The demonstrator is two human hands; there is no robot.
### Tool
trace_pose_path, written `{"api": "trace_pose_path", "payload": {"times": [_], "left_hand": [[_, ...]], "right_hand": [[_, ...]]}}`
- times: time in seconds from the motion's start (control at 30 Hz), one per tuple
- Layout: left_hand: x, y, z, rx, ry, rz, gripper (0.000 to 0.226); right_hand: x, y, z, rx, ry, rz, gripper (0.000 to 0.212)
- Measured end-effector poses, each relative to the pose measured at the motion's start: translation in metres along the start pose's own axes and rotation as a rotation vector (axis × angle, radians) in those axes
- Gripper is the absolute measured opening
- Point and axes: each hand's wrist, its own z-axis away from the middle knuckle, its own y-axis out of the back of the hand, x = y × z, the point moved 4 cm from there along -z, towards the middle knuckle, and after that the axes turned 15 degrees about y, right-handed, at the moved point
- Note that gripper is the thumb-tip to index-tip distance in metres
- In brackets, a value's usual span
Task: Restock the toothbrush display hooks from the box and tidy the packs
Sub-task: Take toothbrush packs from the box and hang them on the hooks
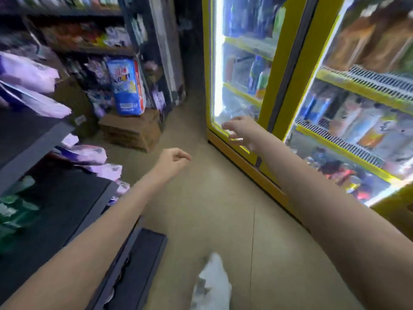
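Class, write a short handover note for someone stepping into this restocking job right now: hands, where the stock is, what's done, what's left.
Left hand: held out over the aisle floor, fingers loosely curled, holding nothing.
Right hand: open, empty, reaching toward the yellow cooler door.
Stock: no toothbrush packs, hooks or supply box can be made out in this blurred view; two cardboard boxes sit at the aisle end, contents unknown.
Done: nothing visible.
Left: find the box, fill the hooks, tidy the packs.
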Motion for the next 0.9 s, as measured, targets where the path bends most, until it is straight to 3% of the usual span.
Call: {"api": "trace_pose_path", "payload": {"times": [0.07,0.17,0.27,0.43,0.53,0.73,0.9], "left_hand": [[0.019,0.024,-0.066,0.111,0.027,0.029,0.021],[0.049,0.052,-0.153,0.186,0.054,0.068,0.021],[0.087,0.067,-0.227,0.209,-0.046,-0.186,0.019],[0.117,0.107,-0.362,0.326,-0.162,-0.428,0.016],[0.109,0.147,-0.421,0.403,-0.099,-0.442,0.017],[0.028,0.279,-0.477,0.587,0.237,-0.386,0.016],[-0.059,0.400,-0.549,0.750,0.511,-0.259,0.022]], "right_hand": [[-0.006,0.000,-0.067,-0.022,0.105,0.255,0.022],[-0.032,0.005,-0.160,-0.064,0.334,0.660,0.023],[-0.070,0.001,-0.252,-0.113,0.704,0.924,0.025],[-0.096,-0.046,-0.428,-0.203,1.019,1.150,0.024],[-0.104,-0.110,-0.520,-0.327,1.051,1.097,0.025],[-0.129,-0.309,-0.612,-0.757,1.163,0.898,0.043],[-0.145,-0.474,-0.691,-0.845,1.019,0.595,0.021]]}}
